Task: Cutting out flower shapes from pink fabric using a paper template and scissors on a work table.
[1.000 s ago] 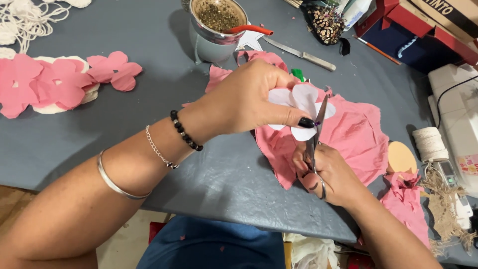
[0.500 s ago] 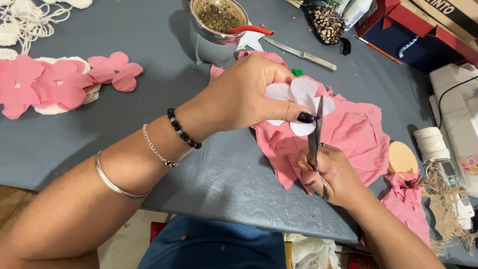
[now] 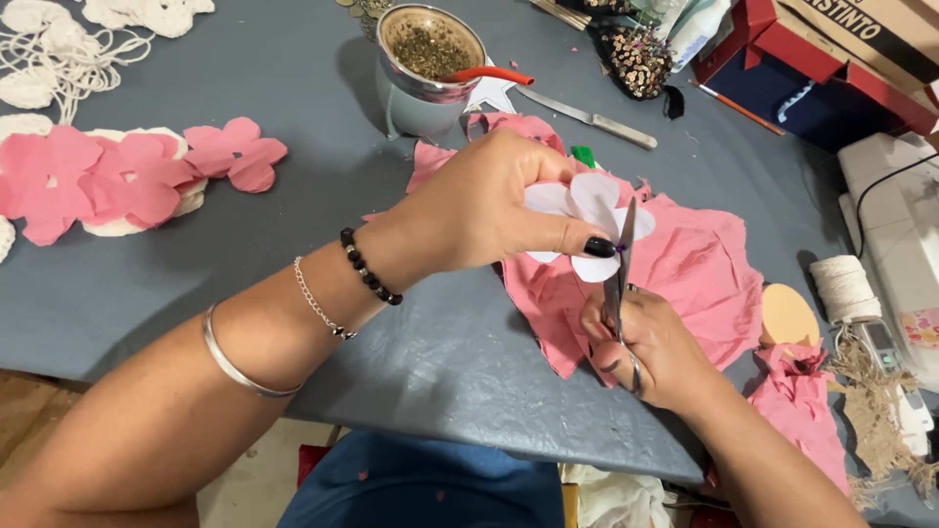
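My left hand (image 3: pixel 489 205) pinches a white flower-shaped paper template (image 3: pixel 587 210) together with pink fabric, held above the grey table. My right hand (image 3: pixel 650 347) grips scissors (image 3: pixel 618 274), whose blades point up and meet the edge of the white flower by my left thumb. Under both hands lies a crumpled sheet of pink fabric (image 3: pixel 694 264). Part of the template is hidden by my left fingers.
Cut pink flower shapes (image 3: pixel 137 176) and white ones lie at the left. A metal cup with a red-tipped straw (image 3: pixel 425 68) stands at the back, a knife (image 3: pixel 587 117) beside it. Twine spool (image 3: pixel 846 288), sewing machine (image 3: pixel 895 225) and red boxes (image 3: pixel 831 49) sit on the right.
The scissors have shifted slightly along the flower's edge, and my left hand has turned the flower a little. Nothing else has moved.
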